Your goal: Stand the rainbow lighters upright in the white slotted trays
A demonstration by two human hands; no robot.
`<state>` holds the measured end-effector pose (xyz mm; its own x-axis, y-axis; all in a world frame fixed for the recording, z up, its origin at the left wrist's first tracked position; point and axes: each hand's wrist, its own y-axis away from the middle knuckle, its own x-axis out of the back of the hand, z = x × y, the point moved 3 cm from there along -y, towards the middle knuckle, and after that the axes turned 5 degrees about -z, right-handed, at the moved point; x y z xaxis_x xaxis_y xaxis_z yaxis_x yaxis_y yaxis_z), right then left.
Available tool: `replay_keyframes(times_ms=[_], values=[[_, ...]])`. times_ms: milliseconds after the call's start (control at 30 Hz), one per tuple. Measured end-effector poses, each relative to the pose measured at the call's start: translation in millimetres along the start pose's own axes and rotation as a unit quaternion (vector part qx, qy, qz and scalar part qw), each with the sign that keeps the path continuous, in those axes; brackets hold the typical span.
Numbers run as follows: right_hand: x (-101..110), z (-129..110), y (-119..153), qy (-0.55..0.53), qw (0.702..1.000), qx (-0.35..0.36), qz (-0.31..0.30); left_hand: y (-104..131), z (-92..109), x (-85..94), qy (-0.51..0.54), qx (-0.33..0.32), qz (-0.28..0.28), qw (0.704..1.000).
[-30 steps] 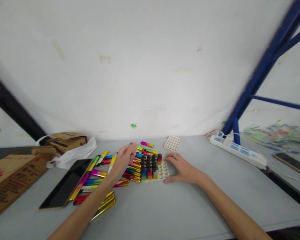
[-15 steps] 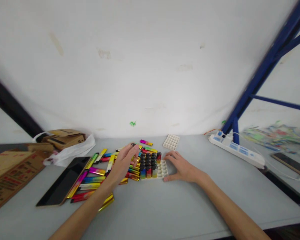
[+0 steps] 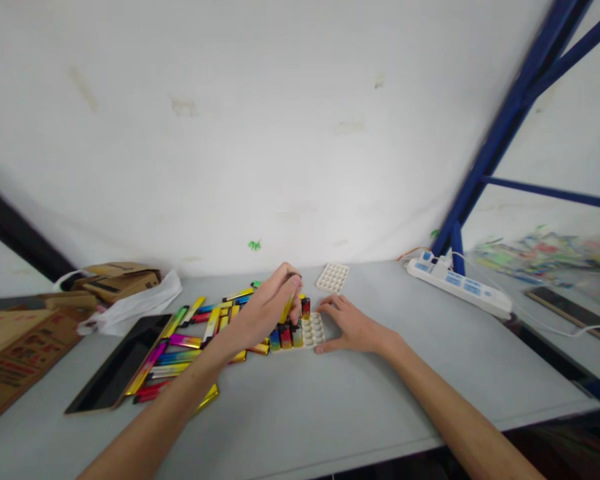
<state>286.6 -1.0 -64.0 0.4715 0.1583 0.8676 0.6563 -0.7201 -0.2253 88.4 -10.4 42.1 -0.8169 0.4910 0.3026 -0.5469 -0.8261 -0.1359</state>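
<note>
You have a smooth grey table (image 3: 340,407) in front of you, set against a scuffed white wall (image 3: 275,133); the pale tray (image 3: 313,330) near its middle is a shallow rectangle with rows of round hollows. The loose lighters (image 3: 176,358) are slim bars with a shiny, metallic finish, spread in an untidy heap on your left. Beside that heap lies a dark, glossy tablet (image 3: 117,367), with a crumpled white bag (image 3: 135,308) and a brown cardboard box (image 3: 15,357) beyond it. A second tray (image 3: 333,278) lies farther back, near the wall, and over on your right a white power strip (image 3: 460,287) rests by the foot of a blue metal frame (image 3: 505,127). Your left hand (image 3: 275,300) blocks the view of many of the standing lighters (image 3: 285,337) in the tray. Its thumb and fingers are closed around one yellowish lighter (image 3: 288,308), tilted, its top end showing past the thumb. Your right hand (image 3: 351,325) has thumb and fingers spread apart at the tray's right end; I can't tell whether they press on it. In the front row, the standing lighters show blue, red and pale yellowish bodies, while a red one stands farther back.
</note>
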Motion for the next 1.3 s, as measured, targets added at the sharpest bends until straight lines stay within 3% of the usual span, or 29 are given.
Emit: replay_keyframes(times_ms=[133,367,600,733,833,967,1133,1200,1300], values=[[0,1,0,0.000,1.000,0.002,-0.001,-11,0,-3.3,-0.189,-0.082,-0.004,0.979],[-1,2,1,0.000,1.000,0.003,0.002,-13,-32,0.4,-0.385,-0.066,-0.040,0.920],[-1,3,0,-0.005,1.000,0.003,0.001,-20,-35,2.7,-0.404,-0.043,0.002,0.914],[0,1,0,-0.007,1.000,0.004,-0.003,-26,-37,7.5,-0.396,-0.013,-0.044,0.917],[0,0,0,-0.008,1.000,0.002,-0.003,-24,-36,5.2,-0.406,-0.034,-0.068,0.911],[0,0,0,-0.006,1.000,-0.001,-0.003,-18,-33,2.2,-0.390,-0.074,-0.048,0.917],[1,0,0,0.001,1.000,0.003,-0.005,-29,-43,28.7,-0.326,-0.068,0.041,0.942],[1,1,0,-0.001,1.000,0.005,-0.005,-40,-55,46.1,-0.346,-0.043,0.059,0.936],[0,1,0,-0.003,1.000,0.007,-0.005,-58,-80,68.5,-0.424,0.000,0.039,0.905]])
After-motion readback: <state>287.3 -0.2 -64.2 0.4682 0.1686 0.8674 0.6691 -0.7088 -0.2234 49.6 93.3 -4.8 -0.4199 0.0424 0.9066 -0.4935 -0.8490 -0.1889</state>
